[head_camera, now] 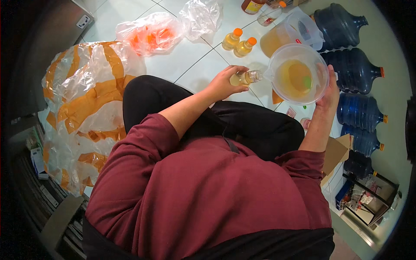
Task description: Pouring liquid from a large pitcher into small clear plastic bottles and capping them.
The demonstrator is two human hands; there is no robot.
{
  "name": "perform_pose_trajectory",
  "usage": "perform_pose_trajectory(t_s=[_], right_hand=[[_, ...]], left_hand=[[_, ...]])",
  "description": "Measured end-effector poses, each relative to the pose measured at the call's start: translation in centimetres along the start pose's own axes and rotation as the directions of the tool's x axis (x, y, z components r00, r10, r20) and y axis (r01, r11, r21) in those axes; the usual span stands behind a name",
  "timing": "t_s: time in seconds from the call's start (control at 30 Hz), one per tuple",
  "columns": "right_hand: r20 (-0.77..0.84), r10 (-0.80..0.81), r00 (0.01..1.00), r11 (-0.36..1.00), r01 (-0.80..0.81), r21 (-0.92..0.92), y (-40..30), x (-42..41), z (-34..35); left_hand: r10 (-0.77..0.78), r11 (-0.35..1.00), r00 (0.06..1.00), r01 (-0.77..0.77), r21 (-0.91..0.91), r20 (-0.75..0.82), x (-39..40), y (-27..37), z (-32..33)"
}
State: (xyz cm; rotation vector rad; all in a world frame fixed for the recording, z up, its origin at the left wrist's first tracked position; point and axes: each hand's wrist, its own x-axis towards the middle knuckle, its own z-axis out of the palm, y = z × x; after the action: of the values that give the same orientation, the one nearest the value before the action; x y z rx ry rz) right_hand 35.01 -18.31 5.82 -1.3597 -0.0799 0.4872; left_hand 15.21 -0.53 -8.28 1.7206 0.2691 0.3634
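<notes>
My left hand point(226, 83) grips a small clear bottle point(248, 78) by its body. The bottle is uncapped and tilted, its mouth toward the right; pale yellow liquid shows inside. In my right hand point(329, 92) is a translucent plastic jug point(320, 70), held at its right side. Yellow liquid point(294, 78) covers the jug's bottom, with a green patch showing at its right. The jug's spout point(269, 74) points at the bottle's mouth, close to it; whether liquid flows between them I cannot tell. Beyond them stand two filled bottles point(239, 44) with orange caps.
A larger pitcher point(276, 35) of yellowish liquid stands behind the jug. Several large blue water bottles point(352, 70) line the right wall. A bag of orange caps point(152, 37) and a big taped plastic bag point(94, 104) lie left. A cardboard box point(336, 151) sits beside my right arm.
</notes>
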Motion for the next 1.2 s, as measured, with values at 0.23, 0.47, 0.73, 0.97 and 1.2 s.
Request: perform_pose_trajectory(t_s=[0.23,0.47,0.73,0.97,1.2], right_hand=[[-0.084,-0.136,0.987,0.987,0.127,-0.100,-0.7,-1.9,2.6],[-0.060,-0.148,0.987,0.983,0.140,-0.120,-0.8,-1.9,2.7],[-0.084,-0.156,0.984,0.982,0.145,-0.124,-0.4,-1.5,2.0],[-0.134,-0.195,0.972,0.968,0.168,-0.187,-0.6,-1.9,2.5],[-0.129,-0.209,0.969,0.960,0.179,-0.214,-0.4,-1.8,2.6]], left_hand=[[0.002,0.999,1.000,-0.002,0.045,0.009,0.0,-0.2,0.0],[0.005,1.000,1.000,-0.005,0.028,-0.001,0.0,-0.1,0.1],[0.015,0.998,1.000,-0.015,0.067,-0.005,-0.1,0.1,0.1],[0.025,0.995,0.999,-0.027,0.095,0.025,-0.1,0.0,0.2],[-0.017,0.997,1.000,0.016,0.081,0.008,-0.2,0.3,0.1]])
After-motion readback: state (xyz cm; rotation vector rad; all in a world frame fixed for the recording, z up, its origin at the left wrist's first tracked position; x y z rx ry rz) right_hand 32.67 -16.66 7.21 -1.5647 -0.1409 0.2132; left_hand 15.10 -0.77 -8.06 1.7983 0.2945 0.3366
